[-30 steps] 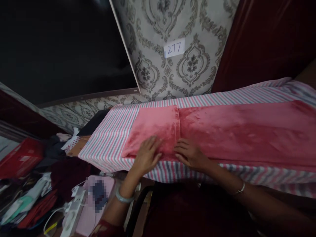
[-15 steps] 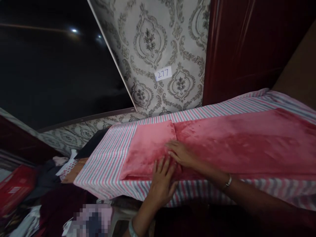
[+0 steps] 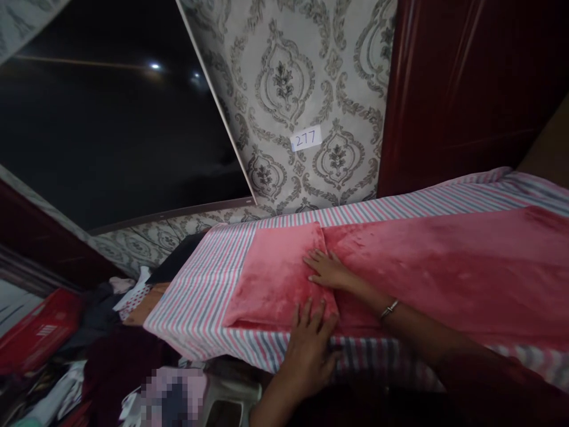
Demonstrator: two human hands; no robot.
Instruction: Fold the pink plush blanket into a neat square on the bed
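The left hand point(image 3: 310, 347), fingers spread, touches the near edge of the folded pink plush blanket point(image 3: 273, 270); the right hand point(image 3: 329, 270), outstretched, rests farther across it.

Mostly singles, some pairs

One left hand point(image 3: 310, 350), lower centre, and one right hand point(image 3: 329, 271), centre, make two. One blanket point(image 3: 427, 261), lower right; one sheet point(image 3: 195, 287), lower half; one screen point(image 3: 120, 133), upper left; one label point(image 3: 306, 138), upper centre, bearing three digits; one bracelet point(image 3: 389, 309), lower right; one red box point(image 3: 44, 326), lower left.
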